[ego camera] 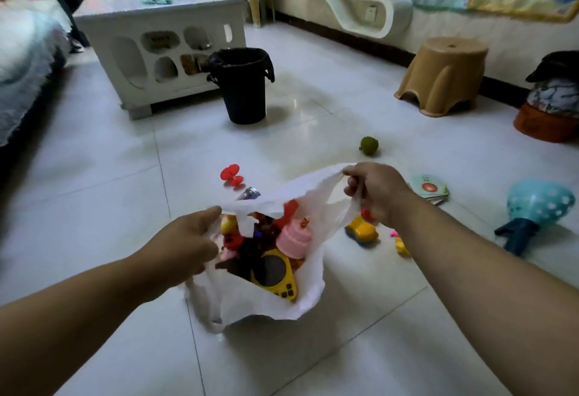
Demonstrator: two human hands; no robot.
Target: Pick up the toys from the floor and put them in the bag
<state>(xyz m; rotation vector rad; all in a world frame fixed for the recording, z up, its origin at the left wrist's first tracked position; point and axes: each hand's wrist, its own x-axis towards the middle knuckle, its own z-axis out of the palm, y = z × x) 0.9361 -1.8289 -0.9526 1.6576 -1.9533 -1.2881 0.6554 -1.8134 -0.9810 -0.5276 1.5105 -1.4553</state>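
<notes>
A white plastic bag (250,298) stands on the tiled floor in front of me, its mouth held wide. My left hand (188,239) grips the near-left rim and my right hand (372,188) grips the far-right rim. Inside lie several toys, among them a yellow toy radio (275,273) and a pink cake (294,235). On the floor around it lie a red spool toy (231,174), a green ball (369,146), a yellow toy car (362,231), a small card book (429,188) and a teal balloon-shaped toy (532,207).
A black waste bin (242,85) stands beyond the bag beside a white low table (156,47). A tan plastic stool (445,76) is at the right wall, an orange basket (545,123) further right. A bed edge (22,60) runs along the left.
</notes>
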